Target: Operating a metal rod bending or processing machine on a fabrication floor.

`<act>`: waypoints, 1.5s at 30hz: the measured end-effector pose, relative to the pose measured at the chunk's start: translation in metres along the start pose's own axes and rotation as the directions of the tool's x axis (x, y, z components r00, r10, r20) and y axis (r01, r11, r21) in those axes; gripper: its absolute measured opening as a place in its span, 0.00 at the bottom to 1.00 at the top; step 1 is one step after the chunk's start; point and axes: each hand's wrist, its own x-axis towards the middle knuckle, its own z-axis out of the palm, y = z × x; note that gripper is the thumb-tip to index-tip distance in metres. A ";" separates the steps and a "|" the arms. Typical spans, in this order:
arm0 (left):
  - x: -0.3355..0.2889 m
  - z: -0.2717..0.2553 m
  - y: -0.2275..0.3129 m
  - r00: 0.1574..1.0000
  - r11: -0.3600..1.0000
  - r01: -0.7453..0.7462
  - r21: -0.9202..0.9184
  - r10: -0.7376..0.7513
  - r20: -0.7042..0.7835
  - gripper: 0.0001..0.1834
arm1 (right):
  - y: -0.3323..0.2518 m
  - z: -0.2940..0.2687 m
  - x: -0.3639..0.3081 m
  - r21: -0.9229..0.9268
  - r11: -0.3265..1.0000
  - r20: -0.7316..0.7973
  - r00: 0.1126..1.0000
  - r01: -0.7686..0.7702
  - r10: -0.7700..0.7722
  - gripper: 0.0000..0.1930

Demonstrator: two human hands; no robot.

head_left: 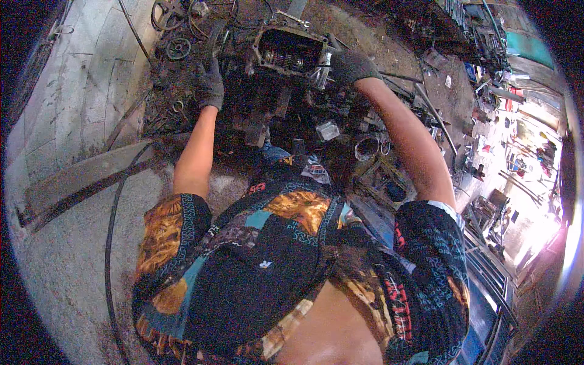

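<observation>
Gloved in dark grey, the right hand (354,66) is at the right end of an open metal gearbox housing (281,69), beside a shiny metal part (322,74) there; one finger points up past the housing's corner, but the other fingers are too dark to tell whether they grip or only rest. The left hand (210,90), in a matching glove, is loosely spread with its fingers pointing away from the body, apart from the housing's left side and over dark, cluttered ground.

The housing lies ahead of the person, between the two hands, its opening showing toothed gears (286,61) inside. Just beyond its far rim is a wrench (293,19). Past the left hand lie a spoked metal wheel (178,48) and, farther off, a larger wheel (167,15); a small metal ring (177,106) is near the left wrist.

On the near side of the housing sits a clear plastic container (327,131), with a round metal ring (367,148) to its right. Farther right, a long metal bar (435,119) lies slantwise beyond the right forearm. At far left, a black cable (110,243) runs down across pale, rough ground (67,286)
</observation>
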 end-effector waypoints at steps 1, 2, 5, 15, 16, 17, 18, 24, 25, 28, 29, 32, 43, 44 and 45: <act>-0.001 -0.004 0.004 0.995 0.994 -0.066 -0.088 0.059 -0.083 0.32 | 0.001 0.003 0.004 -0.046 0.999 0.081 0.997 0.000 0.004 0.20; -0.002 -0.009 0.010 0.980 0.976 -0.137 -0.170 0.108 -0.170 0.33 | 0.005 0.006 0.005 -0.070 0.998 0.125 0.992 0.003 0.005 0.20; 0.011 -0.022 0.024 0.989 0.961 -0.106 -0.256 0.075 -0.129 0.30 | 0.019 0.012 0.008 0.010 1.000 0.173 0.985 -0.003 0.001 0.19; 0.099 0.047 0.000 0.881 0.876 -0.468 0.116 0.473 -0.013 0.20 | 0.041 0.008 0.010 -0.102 0.983 0.481 0.872 0.154 -0.087 0.13; 0.090 0.048 -0.003 0.939 0.927 -0.344 0.152 0.340 0.048 0.21 | 0.040 0.004 0.008 -0.056 0.988 0.414 0.904 0.145 -0.109 0.13; 0.079 0.046 -0.006 0.975 0.957 -0.214 0.196 0.198 0.102 0.21 | 0.039 0.002 0.009 -0.031 0.989 0.379 0.918 0.142 -0.119 0.13; 0.067 0.039 -0.010 0.975 0.957 -0.213 0.198 0.196 0.103 0.21 | 0.039 0.000 0.007 -0.007 0.990 0.344 0.930 0.140 -0.129 0.12; -0.005 0.034 -0.007 0.982 0.978 -0.114 -0.175 0.084 -0.168 0.29 | 0.062 0.020 -0.006 -0.001 0.994 0.344 0.934 0.108 -0.101 0.12; -0.014 0.036 -0.004 0.981 0.902 0.054 -0.429 -0.128 -0.146 0.31 | 0.064 0.027 -0.012 0.109 0.983 0.414 0.893 0.146 -0.178 0.12; -0.021 0.028 -0.011 0.977 0.957 0.207 -0.204 -0.193 0.086 0.36 | 0.051 0.040 -0.031 0.191 0.970 0.395 0.893 0.150 -0.216 0.12; -0.021 0.023 -0.017 0.965 0.985 0.167 0.051 -0.174 0.196 0.37 | 0.039 0.041 -0.040 0.172 0.979 0.318 0.934 0.112 -0.163 0.12; 0.005 0.013 -0.032 0.893 0.767 -0.432 0.475 0.290 0.345 0.39 | 0.021 0.013 -0.038 0.219 0.969 0.445 0.895 -0.116 0.007 0.16; 0.107 0.032 0.041 0.908 0.897 -0.418 0.143 0.413 0.062 0.27 | 0.026 -0.001 -0.015 -0.010 0.996 0.195 0.978 0.084 -0.080 0.26; 0.104 0.030 0.043 0.917 0.905 -0.399 0.145 0.395 0.061 0.26 | 0.031 0.005 -0.016 -0.001 0.999 0.216 0.976 0.038 -0.037 0.25; 0.099 0.027 0.044 0.924 0.912 -0.383 0.146 0.376 0.069 0.25 | 0.036 0.010 -0.016 -0.012 1.000 0.284 0.959 0.017 -0.013 0.24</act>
